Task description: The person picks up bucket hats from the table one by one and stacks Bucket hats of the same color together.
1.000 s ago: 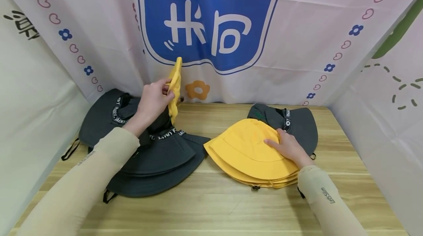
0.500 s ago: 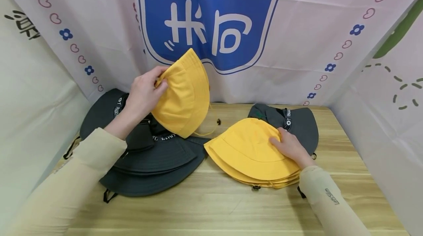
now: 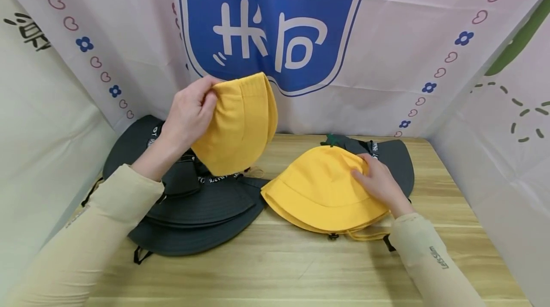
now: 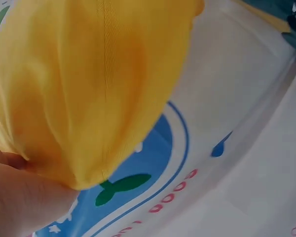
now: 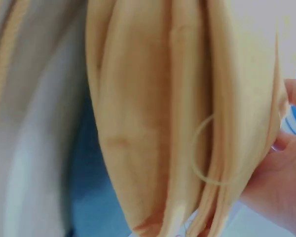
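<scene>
My left hand [image 3: 191, 109] pinches a folded yellow bucket hat [image 3: 240, 128] by its crown, holding it above the dark hats on the left. In the left wrist view this yellow hat [image 4: 89, 89] fills the upper left, with the thumb [image 4: 29, 202] at its edge and a green leaf-shaped tip below. On the right, my right hand [image 3: 380, 183] grips the crown of the top hat in a stack of yellow bucket hats [image 3: 322, 192]. A green tip [image 3: 331, 140] stands at its top. The right wrist view shows layered yellow brims [image 5: 187, 118] beside the fingers.
Several dark grey hats [image 3: 202, 206] with black straps overlap on the left of the wooden table [image 3: 275, 273]. Another dark hat [image 3: 397, 164] lies behind the yellow stack. A printed cloth [image 3: 386, 58] hangs along the back, and white side walls [image 3: 43, 130] flank the table.
The yellow hat in my left hand has turned from edge-on to its broad side. My right hand has raised the yellow stack's top slightly, and its green tip now shows.
</scene>
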{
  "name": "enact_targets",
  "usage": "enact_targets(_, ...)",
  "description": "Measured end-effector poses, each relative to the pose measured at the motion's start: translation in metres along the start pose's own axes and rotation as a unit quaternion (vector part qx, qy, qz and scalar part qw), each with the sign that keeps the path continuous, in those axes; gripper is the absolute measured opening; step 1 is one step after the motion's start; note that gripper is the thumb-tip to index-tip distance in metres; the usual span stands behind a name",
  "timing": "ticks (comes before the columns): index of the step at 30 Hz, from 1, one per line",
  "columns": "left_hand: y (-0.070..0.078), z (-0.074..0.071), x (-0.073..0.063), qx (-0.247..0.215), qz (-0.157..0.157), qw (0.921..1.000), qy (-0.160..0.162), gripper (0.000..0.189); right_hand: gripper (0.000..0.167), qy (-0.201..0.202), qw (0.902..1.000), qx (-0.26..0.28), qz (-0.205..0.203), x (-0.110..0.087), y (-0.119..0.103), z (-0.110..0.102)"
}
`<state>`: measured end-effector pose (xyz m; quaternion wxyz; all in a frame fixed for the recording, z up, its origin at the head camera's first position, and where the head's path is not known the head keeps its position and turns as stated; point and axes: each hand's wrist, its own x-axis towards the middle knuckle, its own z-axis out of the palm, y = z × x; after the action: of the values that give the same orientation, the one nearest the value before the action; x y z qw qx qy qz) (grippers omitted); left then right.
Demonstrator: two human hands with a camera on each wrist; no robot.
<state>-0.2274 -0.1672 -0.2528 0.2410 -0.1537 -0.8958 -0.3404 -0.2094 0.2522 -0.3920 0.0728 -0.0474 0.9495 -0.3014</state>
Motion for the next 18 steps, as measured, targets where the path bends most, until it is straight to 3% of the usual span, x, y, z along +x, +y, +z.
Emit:
enact_targets(3, 0.009, 0.002, 0.001, 0.016, 0.009, 0.9996, -0.019, 0.026, 0.055, 0.009, 0.9999, 0.015, 0.001, 0.001, -0.008, 0.000)
enact_targets(6, 0.019, 0.010, -0.001, 0.055, 0.023, 0.9957, -0.070, 0.021, 0.055, 0.009, 0.9996, 0.026, 0.004, 0.004, -0.015, 0.006)
enact_targets(11, 0.031, 0.041, -0.004, 0.109, 0.066, 0.9785, -0.162, 0.020, 0.056, 0.006, 0.9995, 0.031, -0.004, 0.008, -0.019, 0.015)
enact_targets(18, 0.036, 0.087, -0.014, 0.133, 0.130, 0.9559, -0.227, 0.019, 0.057, 0.007, 0.9994, 0.029, -0.015, 0.007, -0.020, 0.019)
